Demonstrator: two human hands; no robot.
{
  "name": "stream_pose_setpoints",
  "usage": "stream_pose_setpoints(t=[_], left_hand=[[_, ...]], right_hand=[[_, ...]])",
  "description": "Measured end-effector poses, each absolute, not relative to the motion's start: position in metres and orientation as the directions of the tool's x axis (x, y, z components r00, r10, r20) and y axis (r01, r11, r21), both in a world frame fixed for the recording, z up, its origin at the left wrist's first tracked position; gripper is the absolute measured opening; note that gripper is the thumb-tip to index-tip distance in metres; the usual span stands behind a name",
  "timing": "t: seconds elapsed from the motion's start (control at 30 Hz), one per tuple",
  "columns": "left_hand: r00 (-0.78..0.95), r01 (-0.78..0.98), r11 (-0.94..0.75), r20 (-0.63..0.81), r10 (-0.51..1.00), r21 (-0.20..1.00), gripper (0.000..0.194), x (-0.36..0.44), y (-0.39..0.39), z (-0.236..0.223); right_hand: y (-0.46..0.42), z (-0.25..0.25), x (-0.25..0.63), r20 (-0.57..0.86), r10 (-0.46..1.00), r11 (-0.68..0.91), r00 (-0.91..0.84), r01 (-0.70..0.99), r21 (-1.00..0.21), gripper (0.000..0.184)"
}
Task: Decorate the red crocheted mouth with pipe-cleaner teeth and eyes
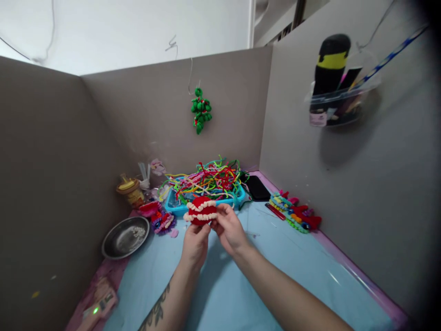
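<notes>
A red crocheted piece (202,203) with two wavy cream trims is held up over the middle of the table. My left hand (196,241) grips its lower edge from below, thumb against it. At its right end my right hand (230,226) pinches the trim between thumb and fingers. The fingers behind the piece are partly hidden. Just beyond it stands a blue basket (177,210) heaped with many-coloured yarn ends (213,177).
At left are a metal bowl (117,239) with small pale bits, crocheted pieces (161,219) and a glue gun (99,303) with a green light. A phone (258,188), a red pen-like tool (274,211) and colourful crocheted items (294,214) lie right. Grey partitions (227,101) enclose the table.
</notes>
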State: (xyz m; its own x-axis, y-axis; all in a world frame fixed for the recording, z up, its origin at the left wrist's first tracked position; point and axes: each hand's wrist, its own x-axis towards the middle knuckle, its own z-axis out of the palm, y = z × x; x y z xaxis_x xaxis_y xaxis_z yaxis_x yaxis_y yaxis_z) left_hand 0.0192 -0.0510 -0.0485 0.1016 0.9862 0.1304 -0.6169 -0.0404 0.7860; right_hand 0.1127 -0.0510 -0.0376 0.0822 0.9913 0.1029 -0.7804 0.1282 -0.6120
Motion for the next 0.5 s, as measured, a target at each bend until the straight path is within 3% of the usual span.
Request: stream_pose_setpoints(t=[0.5], left_hand=[[0.137, -0.577, 0.103, -0.029, 0.99, 0.81, 0.035, 0.015, -0.053, -0.075]], right_hand=[[-0.055, -0.069, 0.126, 0.083, 0.978, 0.174, 0.192, -0.523, -0.834, 0.019]])
